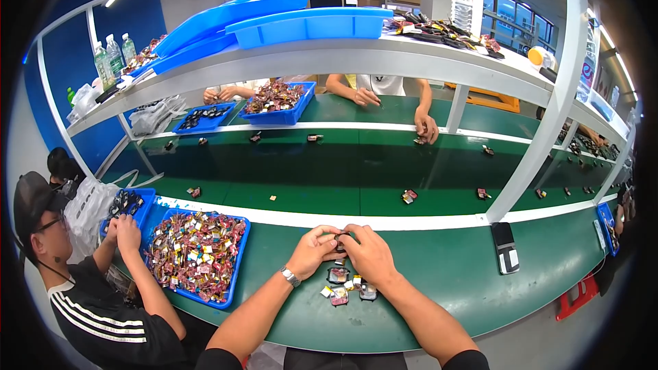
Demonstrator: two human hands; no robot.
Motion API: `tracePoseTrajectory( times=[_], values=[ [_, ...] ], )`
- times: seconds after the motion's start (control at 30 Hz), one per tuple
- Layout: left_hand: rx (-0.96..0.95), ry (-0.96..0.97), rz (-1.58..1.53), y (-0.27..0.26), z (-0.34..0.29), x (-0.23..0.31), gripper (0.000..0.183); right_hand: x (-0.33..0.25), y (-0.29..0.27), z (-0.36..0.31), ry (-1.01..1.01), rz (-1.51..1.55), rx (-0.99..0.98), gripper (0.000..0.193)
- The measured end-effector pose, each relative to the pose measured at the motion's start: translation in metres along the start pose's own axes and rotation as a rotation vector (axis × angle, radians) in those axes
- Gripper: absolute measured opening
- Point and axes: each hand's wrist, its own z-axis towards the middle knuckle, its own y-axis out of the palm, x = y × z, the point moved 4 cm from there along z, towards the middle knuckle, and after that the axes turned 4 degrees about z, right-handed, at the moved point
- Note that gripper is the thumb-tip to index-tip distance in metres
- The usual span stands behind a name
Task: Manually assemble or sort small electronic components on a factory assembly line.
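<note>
My left hand (312,253) and my right hand (370,253) meet over the green table (288,322). Their fingers close around a small dark square housing (340,242), much of it covered by the fingertips. Just below the hands lie several similar black square housings (338,275) with reddish circuit parts and small white-and-yellow pieces (356,282). To the left of my left arm, a blue tray (241,260) is heaped with small red circuit boards (195,253) carrying white and yellow parts.
Beyond a white rail (288,218), several small assemblies (409,196) lie on the dark green belt (308,199). A black-and-white flat device (505,247) lies at right. A co-worker (110,301) sits at left; others work across. An overhead shelf (343,57) holds blue trays (308,26).
</note>
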Motion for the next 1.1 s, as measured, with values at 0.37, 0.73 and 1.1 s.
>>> tracePoseTrajectory(
  times=[0.37,0.73,1.1],
  values=[
    [0.017,0.018,0.057,0.003,0.000,0.000,0.023,0.014,0.001,-0.003,0.060,0.151,-0.076,0.014],
    [-0.138,0.028,0.085,0.003,-0.001,0.005,0.035,0.021,0.003,-0.007,0.243,0.305,-0.080,0.011],
    [-0.090,0.020,0.175,0.007,-0.003,0.004,0.031,0.021,0.000,-0.008,0.271,0.409,-0.139,0.010]
  ],
)
